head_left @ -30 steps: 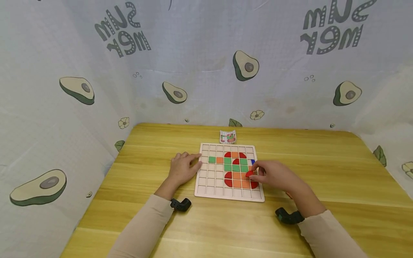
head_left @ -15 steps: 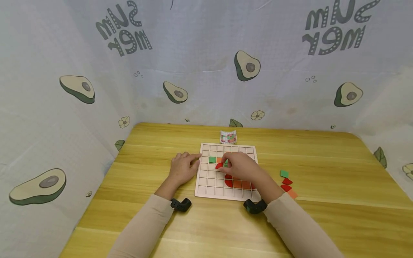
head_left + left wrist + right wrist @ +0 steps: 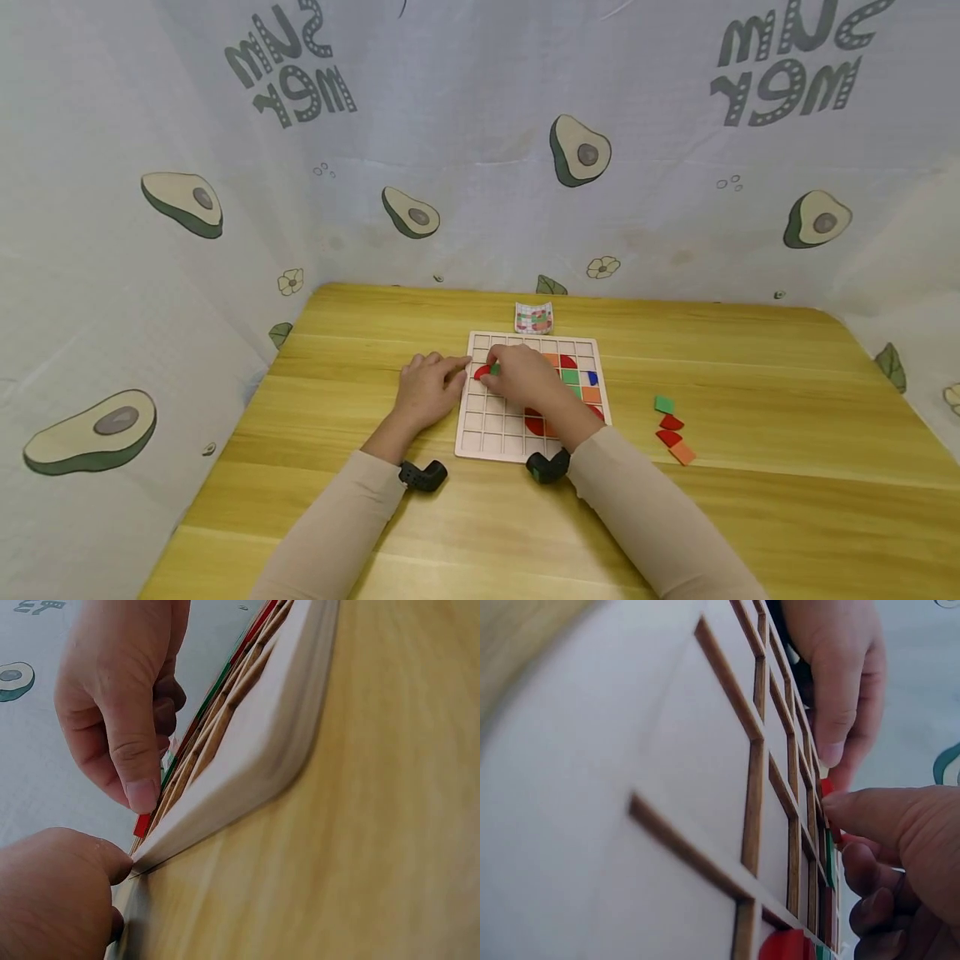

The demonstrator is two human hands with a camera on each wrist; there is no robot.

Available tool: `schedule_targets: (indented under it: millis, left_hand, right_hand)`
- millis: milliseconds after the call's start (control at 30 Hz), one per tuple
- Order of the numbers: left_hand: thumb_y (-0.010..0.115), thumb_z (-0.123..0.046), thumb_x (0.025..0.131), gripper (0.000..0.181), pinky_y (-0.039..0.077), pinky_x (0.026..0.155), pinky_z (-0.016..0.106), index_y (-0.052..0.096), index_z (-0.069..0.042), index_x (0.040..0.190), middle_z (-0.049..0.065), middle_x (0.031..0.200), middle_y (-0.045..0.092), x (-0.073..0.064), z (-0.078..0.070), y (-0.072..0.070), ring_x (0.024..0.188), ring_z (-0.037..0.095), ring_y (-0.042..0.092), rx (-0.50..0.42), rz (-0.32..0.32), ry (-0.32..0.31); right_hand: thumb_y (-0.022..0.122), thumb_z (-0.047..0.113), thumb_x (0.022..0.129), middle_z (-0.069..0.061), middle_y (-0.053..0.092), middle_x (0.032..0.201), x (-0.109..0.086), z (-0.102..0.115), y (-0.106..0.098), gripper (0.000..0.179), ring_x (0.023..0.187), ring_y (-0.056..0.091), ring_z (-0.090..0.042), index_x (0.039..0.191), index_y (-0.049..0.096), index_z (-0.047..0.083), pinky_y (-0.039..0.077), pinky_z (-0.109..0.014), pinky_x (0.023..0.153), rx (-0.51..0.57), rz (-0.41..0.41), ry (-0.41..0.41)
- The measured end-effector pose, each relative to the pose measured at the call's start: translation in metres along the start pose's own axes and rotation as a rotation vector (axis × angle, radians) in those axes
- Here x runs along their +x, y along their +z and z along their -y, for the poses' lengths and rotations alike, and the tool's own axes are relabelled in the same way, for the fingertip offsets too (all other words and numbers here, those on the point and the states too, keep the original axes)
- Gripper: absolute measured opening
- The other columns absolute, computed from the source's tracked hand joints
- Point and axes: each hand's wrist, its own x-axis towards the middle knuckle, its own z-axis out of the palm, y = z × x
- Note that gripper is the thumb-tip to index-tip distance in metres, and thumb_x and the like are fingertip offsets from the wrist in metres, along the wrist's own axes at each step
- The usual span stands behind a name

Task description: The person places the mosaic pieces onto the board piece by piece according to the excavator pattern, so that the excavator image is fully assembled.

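Observation:
My right hand (image 3: 527, 375) pinches a red quarter-round tile (image 3: 482, 372) between thumb and fingertips, over the left part of a pale wooden grid board (image 3: 480, 448). A green tile shows just beside that tile, partly under the fingers. My left hand (image 3: 427, 392) rests at the board's left edge, index finger and thumb touching the rim; the left wrist view shows the thumb (image 3: 112, 859) against the corner. Red, green and orange tiles fill some cells, including a green tile (image 3: 570, 377) and an orange tile (image 3: 591, 395). My right hand and forearm hide the cells in the middle.
On the table right of the board lie a loose green square (image 3: 663, 404), two red pieces (image 3: 671, 422) and an orange square (image 3: 682, 452). Behind the board stands a small curled pattern card (image 3: 533, 318). A printed curtain (image 3: 480, 150) hangs behind the table.
My right hand has moved left across the board with the red tile, from the right side to near the left edge. The left hand has stayed at the board's edge.

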Motion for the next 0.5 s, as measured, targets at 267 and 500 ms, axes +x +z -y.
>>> schedule_targets:
  millis: [267,500]
  left_hand:
    - [0.057,-0.036,0.103,0.035,0.031,0.076,0.035,0.068,-0.029,0.135,-0.001,0.095,0.063,0.0015,0.0015,0.0006,0.082,0.018,0.043,0.016,0.003,-0.004]
    - [0.058,-0.036,0.103,0.035,0.033,0.077,0.036,0.069,-0.028,0.134,0.001,0.097,0.065,0.0010,0.0000,-0.0002,0.084,0.019,0.046,0.014,0.002,-0.007]
  right_hand:
    - [0.071,0.036,0.096,-0.007,0.075,0.104,0.0056,0.0015,0.0038,0.029,0.078,0.061,-0.019,0.117,0.069,0.015,0.050,-0.035,0.072,-0.005,-0.017,0.012]
    - [0.071,0.038,0.096,-0.007,0.075,0.106,0.0057,0.0029,0.0046,0.029,0.082,0.063,-0.020,0.117,0.070,0.017,0.051,-0.036,0.073,-0.009,-0.024,0.033]
